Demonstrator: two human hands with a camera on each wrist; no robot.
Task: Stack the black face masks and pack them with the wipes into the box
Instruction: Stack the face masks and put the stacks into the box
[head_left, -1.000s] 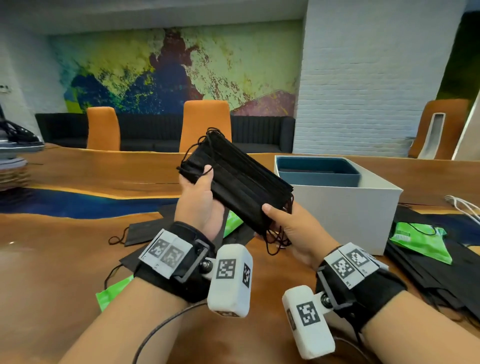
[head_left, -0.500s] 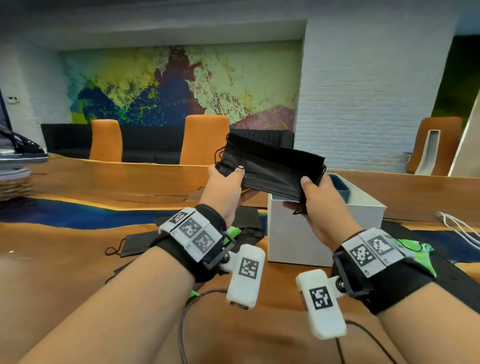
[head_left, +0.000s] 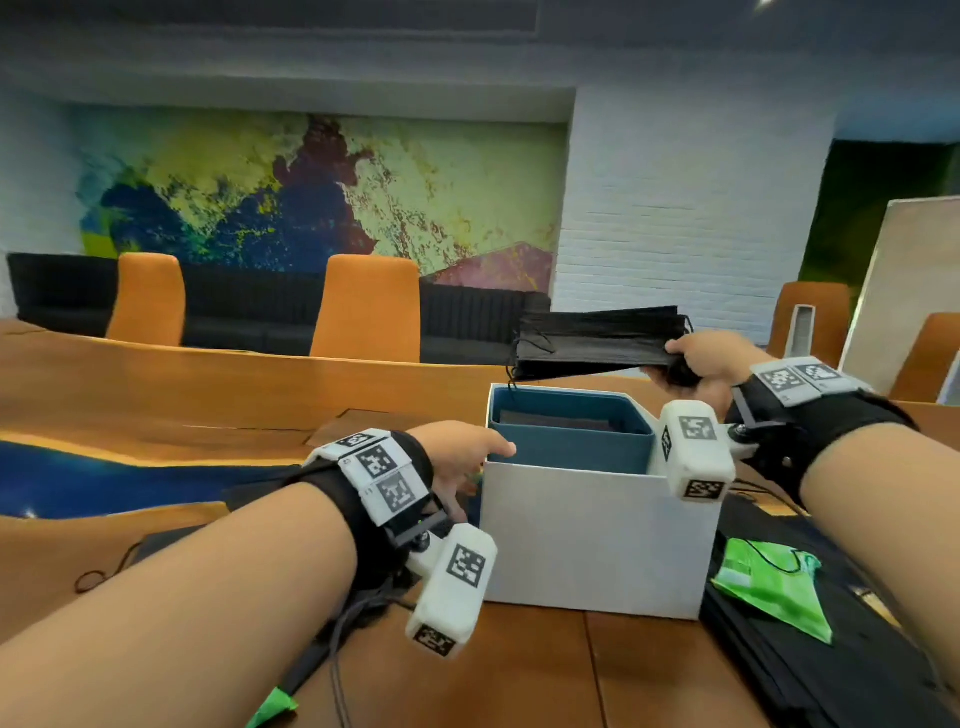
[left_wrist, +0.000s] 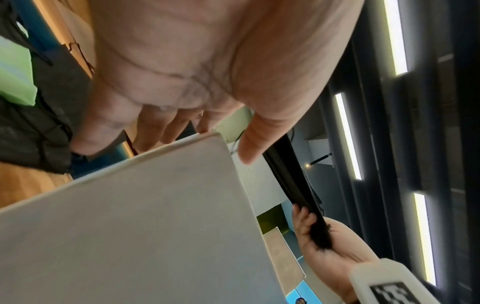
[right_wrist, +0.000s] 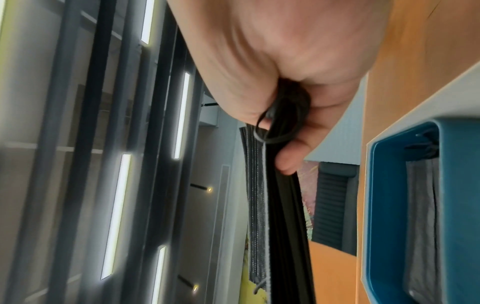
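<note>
Table (head_left: 208, 395): glossy wood with a blue band, under my wrists.
Left hand (head_left: 457, 457): fingers relaxed, I see it touching the white box (head_left: 597, 545) at its corner.
Green wipes pack (head_left: 769, 587): crinkled, right of box, on loose masks.
Box interior: teal liner; contents dim.
Right hand (head_left: 706, 358): pinching the black mask stack (head_left: 597, 340), flat, above the box.
Room: orange chairs (head_left: 366, 306), painted mural.

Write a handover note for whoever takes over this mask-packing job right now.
Right hand: pinches one end of the stack of black masks, held flat over the box.
Left hand: open at the box's left edge, holding nothing.
Done: some masks already lie in the blue liner.
Left: lower this stack in, then gather the loose masks and green wipes packets on the table.
</note>
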